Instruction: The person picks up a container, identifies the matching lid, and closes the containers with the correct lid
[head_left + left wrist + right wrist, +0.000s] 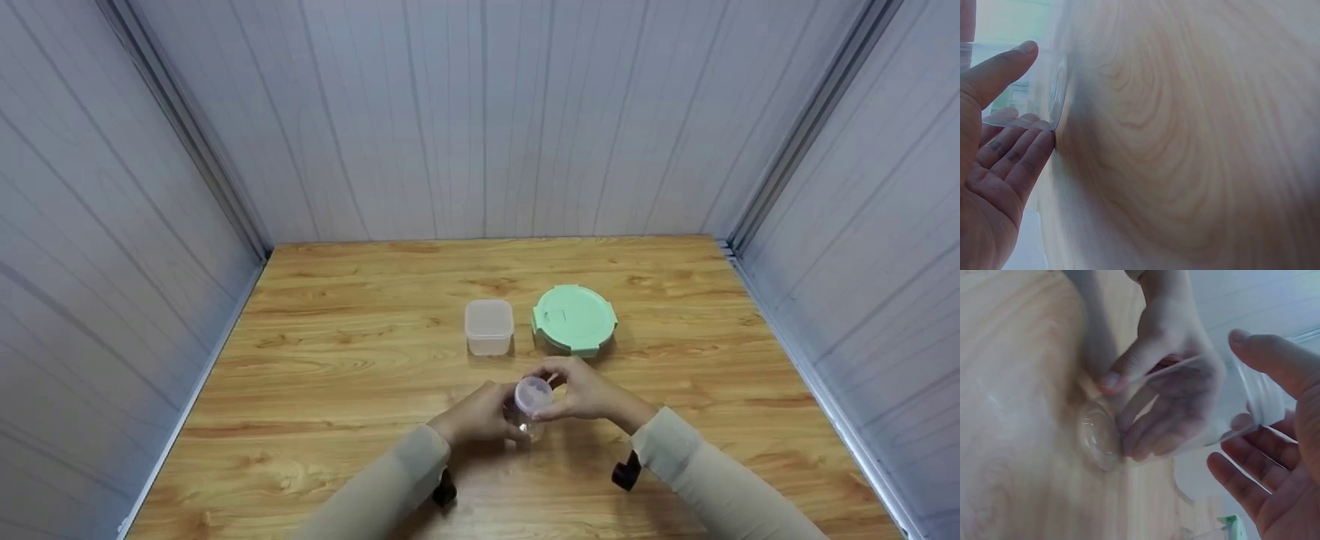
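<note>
A clear, see-through jar [1099, 439] with a translucent lid [533, 394] stands upright near the front middle of the table. My left hand [482, 414] holds the jar's body low down, thumb on one side and fingers on the other. In the left wrist view the jar's base [1059, 95] is right at the tabletop. Around the lid my right hand [585, 391] has its thumb and fingers at opposite sides. Through the clear wall, the right wrist view shows the left fingers [1151, 433] behind the jar.
Behind the hands sits a small translucent square container [489, 327]. To its right is a round container with a green clip lid [575, 318]. The wooden table [337, 315] is bounded by pale panel walls [480, 120] at the back and both sides.
</note>
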`<state>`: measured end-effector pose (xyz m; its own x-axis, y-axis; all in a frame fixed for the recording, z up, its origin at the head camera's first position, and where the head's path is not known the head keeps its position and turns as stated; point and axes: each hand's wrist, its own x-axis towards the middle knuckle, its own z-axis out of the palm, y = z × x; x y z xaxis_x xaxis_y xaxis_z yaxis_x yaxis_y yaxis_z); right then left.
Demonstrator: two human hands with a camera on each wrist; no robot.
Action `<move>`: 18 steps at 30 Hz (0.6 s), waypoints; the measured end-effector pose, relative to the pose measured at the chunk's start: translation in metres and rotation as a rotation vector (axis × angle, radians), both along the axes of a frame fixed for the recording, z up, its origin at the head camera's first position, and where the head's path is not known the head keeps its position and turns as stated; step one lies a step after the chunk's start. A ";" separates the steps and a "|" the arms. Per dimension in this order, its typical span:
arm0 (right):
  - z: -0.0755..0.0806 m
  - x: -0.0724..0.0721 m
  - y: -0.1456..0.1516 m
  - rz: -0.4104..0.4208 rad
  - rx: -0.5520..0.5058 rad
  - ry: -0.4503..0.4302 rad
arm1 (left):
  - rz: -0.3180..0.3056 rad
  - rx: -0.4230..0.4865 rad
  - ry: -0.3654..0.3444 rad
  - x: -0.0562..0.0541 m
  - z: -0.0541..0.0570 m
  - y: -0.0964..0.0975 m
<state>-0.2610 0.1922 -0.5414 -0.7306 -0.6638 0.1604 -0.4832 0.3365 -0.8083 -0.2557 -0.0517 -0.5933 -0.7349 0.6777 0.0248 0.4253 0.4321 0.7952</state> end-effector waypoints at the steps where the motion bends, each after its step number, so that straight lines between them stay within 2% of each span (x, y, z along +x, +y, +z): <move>1: -0.001 0.002 -0.001 -0.021 -0.002 -0.002 | 0.000 0.002 -0.003 0.000 0.000 0.000; 11: -0.011 0.018 -0.013 -0.183 -0.009 0.058 | 0.009 0.032 -0.024 0.001 -0.003 0.000; 18: -0.007 0.026 -0.018 -0.261 0.057 0.091 | 0.006 0.057 -0.031 0.001 -0.006 0.001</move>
<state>-0.2350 0.1746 -0.5484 -0.8623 -0.4649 0.2008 -0.4437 0.5024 -0.7421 -0.2543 -0.0507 -0.5992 -0.7399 0.6715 0.0405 0.3978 0.3882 0.8313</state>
